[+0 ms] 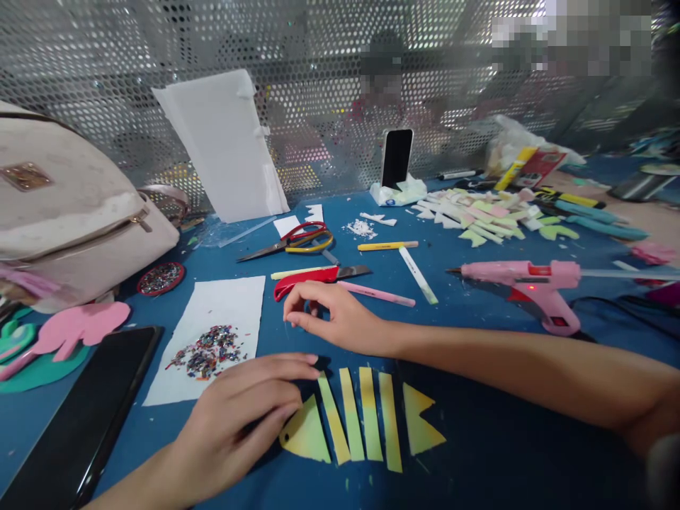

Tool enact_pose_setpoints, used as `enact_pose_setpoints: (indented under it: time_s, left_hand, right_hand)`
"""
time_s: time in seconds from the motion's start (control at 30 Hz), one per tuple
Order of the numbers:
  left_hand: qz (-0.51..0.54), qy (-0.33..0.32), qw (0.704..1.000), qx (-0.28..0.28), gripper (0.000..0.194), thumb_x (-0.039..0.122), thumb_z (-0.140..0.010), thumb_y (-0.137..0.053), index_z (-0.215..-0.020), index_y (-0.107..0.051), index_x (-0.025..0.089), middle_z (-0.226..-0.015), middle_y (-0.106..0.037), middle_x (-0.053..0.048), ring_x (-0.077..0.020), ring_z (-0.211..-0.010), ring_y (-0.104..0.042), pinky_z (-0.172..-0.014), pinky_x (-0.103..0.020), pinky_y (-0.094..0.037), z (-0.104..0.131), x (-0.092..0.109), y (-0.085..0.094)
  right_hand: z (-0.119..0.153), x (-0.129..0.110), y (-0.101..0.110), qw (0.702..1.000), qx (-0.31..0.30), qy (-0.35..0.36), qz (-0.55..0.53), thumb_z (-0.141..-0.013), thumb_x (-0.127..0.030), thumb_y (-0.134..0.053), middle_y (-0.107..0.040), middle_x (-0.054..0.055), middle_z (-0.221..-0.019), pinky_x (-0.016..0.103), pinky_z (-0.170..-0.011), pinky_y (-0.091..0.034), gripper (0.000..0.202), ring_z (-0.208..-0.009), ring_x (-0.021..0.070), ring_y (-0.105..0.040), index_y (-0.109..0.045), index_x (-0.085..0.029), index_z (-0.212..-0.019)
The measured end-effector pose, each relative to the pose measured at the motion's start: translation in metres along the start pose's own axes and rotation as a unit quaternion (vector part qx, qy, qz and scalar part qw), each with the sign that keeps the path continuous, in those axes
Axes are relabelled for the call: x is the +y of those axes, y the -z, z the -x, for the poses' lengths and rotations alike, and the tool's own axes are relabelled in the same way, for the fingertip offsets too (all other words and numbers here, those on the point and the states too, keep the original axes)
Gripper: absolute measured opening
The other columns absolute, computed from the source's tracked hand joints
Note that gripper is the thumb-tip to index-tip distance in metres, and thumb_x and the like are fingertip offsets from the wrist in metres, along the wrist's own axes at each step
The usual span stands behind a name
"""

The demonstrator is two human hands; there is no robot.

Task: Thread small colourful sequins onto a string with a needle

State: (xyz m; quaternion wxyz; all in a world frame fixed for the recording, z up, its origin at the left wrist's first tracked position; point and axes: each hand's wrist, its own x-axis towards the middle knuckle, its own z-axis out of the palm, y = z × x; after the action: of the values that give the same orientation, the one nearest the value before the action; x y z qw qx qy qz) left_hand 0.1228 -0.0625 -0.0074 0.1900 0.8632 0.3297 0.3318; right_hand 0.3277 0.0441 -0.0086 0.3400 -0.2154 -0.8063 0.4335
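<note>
My left hand (241,411) rests over the blue table with its fingers stretched out, thumb and fingertips at a yellow-green paper fish head (311,433) with a small dark eye. Beside the head lie several yellow-green paper strips (365,414), slightly apart, and a notched tail piece (422,425). My right hand (340,315) is curled above them, thumb and index fingertips close together; what they may hold is too small to make out. Just behind it lie a red utility knife (305,280) and a pink marker (380,293).
White paper (234,304) with glitter flakes (210,350) lies left, near a black phone (88,418). Scissors (297,242), a yellow marker (387,246) and a paper-scrap pile (483,212) lie behind. A pink glue gun (523,276) with a lit light is right; a backpack (69,219) stands left.
</note>
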Motion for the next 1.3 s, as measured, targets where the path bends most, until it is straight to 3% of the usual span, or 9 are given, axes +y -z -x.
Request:
enact_pose_setpoints:
  time_s: [0.17, 0.33, 0.57, 0.73, 0.83, 1.0, 1.17, 1.3]
  left_hand:
    - [0.09, 0.136, 0.985, 0.056, 0.024, 0.014, -0.1, -0.051, -0.081, -0.065, 0.022, -0.077, -0.068, 0.0, -0.013, -0.073, -0.068, -0.068, -0.021, -0.053, -0.009, -0.004, 0.001]
    - [0.134, 0.206, 0.965, 0.093, 0.019, 0.02, -0.097, -0.057, -0.083, -0.069, 0.023, -0.077, -0.07, 0.001, -0.012, -0.066, -0.07, -0.063, -0.019, -0.056, -0.013, 0.0, -0.003]
    - [0.094, 0.129, 0.986, 0.039, 0.03, 0.008, -0.095, -0.056, -0.092, -0.078, 0.028, -0.087, -0.082, 0.004, -0.0118, -0.079, -0.079, -0.076, -0.015, -0.06, -0.011, 0.002, -0.008]
    - [0.127, 0.153, 0.979, 0.038, 0.018, 0.012, -0.096, -0.061, -0.102, -0.07, 0.027, -0.088, -0.083, 0.005, -0.0124, -0.079, -0.08, -0.077, -0.014, -0.061, -0.007, 0.004, -0.011]
    - [0.124, 0.126, 0.983, 0.04, 0.025, 0.011, -0.096, -0.06, -0.116, -0.064, 0.027, -0.09, -0.083, 0.004, -0.0147, -0.083, -0.081, -0.083, -0.018, -0.061, -0.004, 0.004, -0.012]
    - [0.062, 0.009, 0.998, 0.002, 0.025, 0.013, -0.099, -0.058, -0.114, -0.073, 0.027, -0.102, -0.082, -0.001, -0.0153, -0.089, -0.08, -0.08, -0.017, -0.06, -0.002, 0.002, -0.01]
    - [0.07, -0.005, 0.997, -0.012, 0.029, 0.008, -0.098, -0.056, -0.115, -0.073, 0.025, -0.104, -0.081, -0.002, -0.015, -0.095, -0.078, -0.086, -0.018, -0.059, -0.001, 0.0, -0.007]
    - [0.062, -0.011, 0.998, 0.0, 0.024, 0.009, -0.097, -0.058, -0.111, -0.072, 0.023, -0.101, -0.081, -0.003, -0.0149, -0.092, -0.078, -0.084, -0.018, -0.058, 0.0, -0.001, -0.008]
  right_hand:
    - [0.001, 0.004, -0.001, 0.998, -0.019, 0.032, 0.047, -0.098, -0.019, -0.057, -0.067, 0.002, -0.094, 0.027, -0.079, -0.048, 0.007, -0.087, 0.0144, -0.06, -0.063, -0.018, -0.093]
    - [0.003, 0.006, -0.002, 0.992, -0.044, 0.059, 0.098, -0.096, -0.018, -0.058, -0.068, 0.002, -0.094, 0.028, -0.082, -0.047, 0.005, -0.09, 0.016, -0.059, -0.063, -0.019, -0.094]
    - [0.002, 0.004, 0.0, 0.993, -0.071, 0.058, 0.081, -0.098, -0.018, -0.054, -0.068, 0.003, -0.097, 0.028, -0.084, -0.048, 0.01, -0.091, 0.0157, -0.061, -0.064, -0.019, -0.095]
    - [0.0, 0.002, 0.001, 0.994, -0.052, 0.054, 0.075, -0.099, -0.016, -0.051, -0.067, 0.003, -0.095, 0.027, -0.082, -0.048, 0.013, -0.088, 0.0151, -0.062, -0.064, -0.017, -0.098]
    - [-0.005, 0.002, -0.001, 0.992, -0.044, 0.066, 0.101, -0.099, -0.016, -0.054, -0.068, 0.003, -0.098, 0.028, -0.084, -0.048, 0.011, -0.092, 0.016, -0.062, -0.064, -0.018, -0.099]
    - [-0.036, 0.001, -0.013, 0.981, -0.092, 0.096, 0.143, -0.099, -0.015, -0.057, -0.072, 0.003, -0.109, 0.031, -0.09, -0.045, 0.011, -0.097, 0.0167, -0.061, -0.065, -0.019, -0.105]
    - [-0.083, 0.003, -0.037, 0.964, -0.156, 0.133, 0.167, -0.096, -0.015, -0.06, -0.072, -0.001, -0.099, 0.028, -0.076, -0.041, 0.013, -0.093, 0.0158, -0.06, -0.062, -0.02, -0.108]
    - [-0.1, 0.003, -0.052, 0.953, -0.221, 0.105, 0.179, -0.093, -0.009, -0.057, -0.071, -0.001, -0.097, 0.027, -0.062, -0.034, 0.022, -0.086, 0.0139, -0.061, -0.061, -0.02, -0.111]
